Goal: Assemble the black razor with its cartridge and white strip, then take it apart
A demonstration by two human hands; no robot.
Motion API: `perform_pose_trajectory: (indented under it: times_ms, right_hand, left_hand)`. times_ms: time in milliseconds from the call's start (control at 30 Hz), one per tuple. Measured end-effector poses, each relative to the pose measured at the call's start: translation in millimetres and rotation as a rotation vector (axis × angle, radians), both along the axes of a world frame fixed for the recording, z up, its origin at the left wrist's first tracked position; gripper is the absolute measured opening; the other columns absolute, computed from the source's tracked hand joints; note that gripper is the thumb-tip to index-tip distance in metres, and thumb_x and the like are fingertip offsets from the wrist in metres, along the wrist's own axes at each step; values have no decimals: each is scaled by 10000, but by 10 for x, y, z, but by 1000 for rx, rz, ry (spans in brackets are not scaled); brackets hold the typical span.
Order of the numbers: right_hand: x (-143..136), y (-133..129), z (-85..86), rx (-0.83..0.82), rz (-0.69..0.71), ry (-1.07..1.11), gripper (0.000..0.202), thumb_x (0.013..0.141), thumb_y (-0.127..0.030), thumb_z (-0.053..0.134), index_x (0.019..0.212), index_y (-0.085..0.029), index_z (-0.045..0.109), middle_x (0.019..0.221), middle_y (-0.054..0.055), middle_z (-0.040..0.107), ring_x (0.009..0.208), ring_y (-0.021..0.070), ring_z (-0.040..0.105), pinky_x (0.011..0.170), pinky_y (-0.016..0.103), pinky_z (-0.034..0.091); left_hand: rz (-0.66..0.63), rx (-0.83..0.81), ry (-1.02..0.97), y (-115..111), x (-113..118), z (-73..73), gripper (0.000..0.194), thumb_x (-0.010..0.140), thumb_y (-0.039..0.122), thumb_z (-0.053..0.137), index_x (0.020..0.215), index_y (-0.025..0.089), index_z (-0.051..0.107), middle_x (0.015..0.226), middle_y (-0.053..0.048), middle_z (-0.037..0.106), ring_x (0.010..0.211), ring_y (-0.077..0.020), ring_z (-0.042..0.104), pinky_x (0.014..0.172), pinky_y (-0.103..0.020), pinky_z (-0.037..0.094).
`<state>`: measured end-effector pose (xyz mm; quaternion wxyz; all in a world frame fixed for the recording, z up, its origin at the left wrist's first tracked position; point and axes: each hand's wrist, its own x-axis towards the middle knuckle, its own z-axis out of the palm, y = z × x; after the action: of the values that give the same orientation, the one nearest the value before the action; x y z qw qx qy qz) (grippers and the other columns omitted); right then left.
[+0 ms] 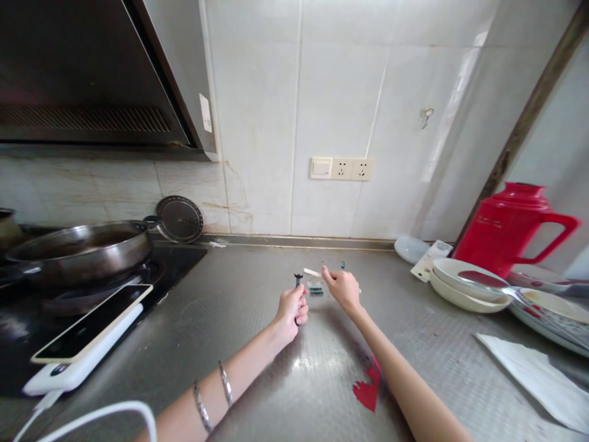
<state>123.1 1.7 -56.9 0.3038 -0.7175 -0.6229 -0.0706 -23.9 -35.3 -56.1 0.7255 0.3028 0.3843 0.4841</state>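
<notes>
My left hand (pixel 289 310) is closed around a slim black handle with a forked top (pixel 299 280), held upright above the metal counter (pixel 257 368). In my right hand (pixel 343 288) is a thin white stick (pixel 313 272), its end pointing left toward the fork. The fingers of the right hand are closed, and part of the stick is hidden under them. Between the two hands lie small teal-and-black strips (pixel 316 290) that look set in clear plastic. Another small teal piece (pixel 342 264) rests just behind the right hand.
A pan (pixel 83 245) stands on the stove at left, near a phone (pixel 96 322) on a white power bank with a cable (pixel 110 408). At right are a red thermos jug (pixel 506 227), stacked bowls (pixel 464 298) and white paper (pixel 534 374). A red scrap (pixel 367 390) lies in front.
</notes>
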Motion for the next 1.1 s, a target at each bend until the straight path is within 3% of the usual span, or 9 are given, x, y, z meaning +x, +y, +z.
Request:
perform_pose_trajectory:
  times_ms: [133, 367, 567, 733, 933, 1100]
  right_hand:
    - [-72, -4, -21, 70, 59, 16, 658, 860, -567, 244, 520, -179, 652, 544, 71, 629, 510, 118, 518, 479, 221, 221]
    - [88, 50, -59, 17, -14, 104, 585, 842, -559, 293, 536, -186, 623, 545, 50, 599, 525, 129, 510, 474, 220, 220]
    - [97, 159, -34, 49, 225, 366, 485, 820, -566, 336, 836, -173, 620, 489, -26, 497, 476, 127, 464, 474, 205, 285]
    - [79, 205, -15, 61, 321, 380, 397, 789, -460, 438, 965, -143, 600, 512, -32, 509, 500, 135, 483, 495, 207, 326]
    - [-17, 77, 82, -51, 332, 397, 374, 850, -383, 343, 781, -156, 632, 601, 25, 640, 452, 110, 524, 501, 199, 348]
    - [-133, -41, 140, -128, 172, 157, 431, 832, -377, 379, 520, -166, 588, 540, 60, 627, 538, 133, 576, 486, 198, 291]
  left_hand:
    - [20, -19, 4, 13, -1, -5, 208, 815, 334, 511, 715, 161, 452, 411, 118, 258, 273, -3, 156, 330, -175, 55]
    - [13, 4, 13, 14, 1, -17, 236, 788, 369, 546, 715, 163, 458, 418, 119, 267, 275, 2, 158, 334, -175, 57]
    - [-22, 53, 47, 27, -24, 13, 259, 770, 399, 557, 727, 160, 465, 429, 119, 275, 278, 4, 157, 335, -178, 48]
    - [-28, 187, 96, 99, -131, 76, 336, 712, 473, 598, 742, 167, 464, 447, 120, 289, 282, 6, 175, 327, -165, 62]
    - [-86, 245, 80, 154, -263, 38, 333, 707, 477, 596, 748, 173, 467, 456, 116, 284, 284, 1, 167, 306, -153, 71]
    - [-113, 268, 48, 110, -336, -17, 323, 718, 469, 591, 755, 171, 472, 463, 113, 279, 289, 1, 154, 303, -147, 72]
